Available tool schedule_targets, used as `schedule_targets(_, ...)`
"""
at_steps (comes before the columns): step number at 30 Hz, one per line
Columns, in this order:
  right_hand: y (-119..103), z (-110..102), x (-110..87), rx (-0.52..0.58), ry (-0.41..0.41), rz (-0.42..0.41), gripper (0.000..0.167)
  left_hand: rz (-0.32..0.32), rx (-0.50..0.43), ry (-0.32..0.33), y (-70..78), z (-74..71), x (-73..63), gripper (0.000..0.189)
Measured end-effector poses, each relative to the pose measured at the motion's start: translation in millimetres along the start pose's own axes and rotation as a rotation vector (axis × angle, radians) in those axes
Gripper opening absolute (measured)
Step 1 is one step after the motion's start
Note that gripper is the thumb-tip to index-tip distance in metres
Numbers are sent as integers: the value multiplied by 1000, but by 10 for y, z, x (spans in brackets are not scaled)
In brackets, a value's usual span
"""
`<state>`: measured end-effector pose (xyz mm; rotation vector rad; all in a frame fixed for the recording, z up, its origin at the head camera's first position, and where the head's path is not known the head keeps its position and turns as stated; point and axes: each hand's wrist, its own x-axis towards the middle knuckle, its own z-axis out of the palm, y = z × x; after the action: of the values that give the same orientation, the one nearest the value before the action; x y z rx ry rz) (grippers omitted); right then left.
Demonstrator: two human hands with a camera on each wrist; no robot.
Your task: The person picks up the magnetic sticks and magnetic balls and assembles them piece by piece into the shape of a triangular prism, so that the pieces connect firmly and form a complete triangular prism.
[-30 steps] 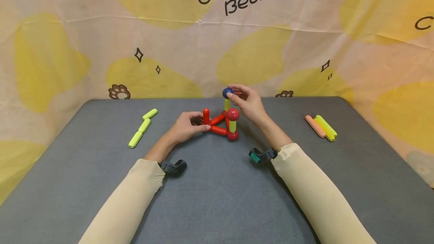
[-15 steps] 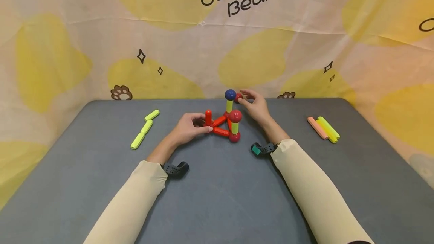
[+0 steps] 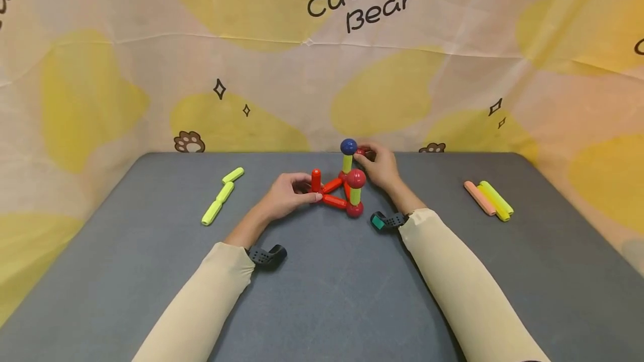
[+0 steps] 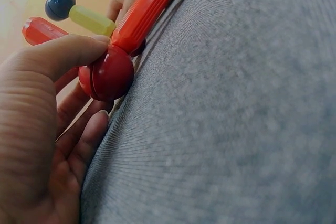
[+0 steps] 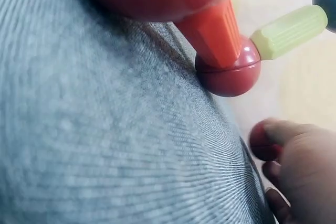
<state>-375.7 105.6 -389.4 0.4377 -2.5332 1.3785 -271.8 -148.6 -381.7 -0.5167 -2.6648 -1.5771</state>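
Backing the red frame and grey tabletop is patterned fabric; the left hand pinches the frame, the right hand a ball beside it.

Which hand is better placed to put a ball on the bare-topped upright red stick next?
Probably the right hand: it pinches a loose red ball, while the left hand holds the corner ball beneath that upright red stick.
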Motion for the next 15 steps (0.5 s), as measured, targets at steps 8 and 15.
schedule_targets(8,-376,-270,44,552,200,132,39,-2,1,-4,-1,10,14,32)
schedule_targets(15,-1126,-585,-3,679,24,-49,32,14,9,-5,-23,-14,13,30)
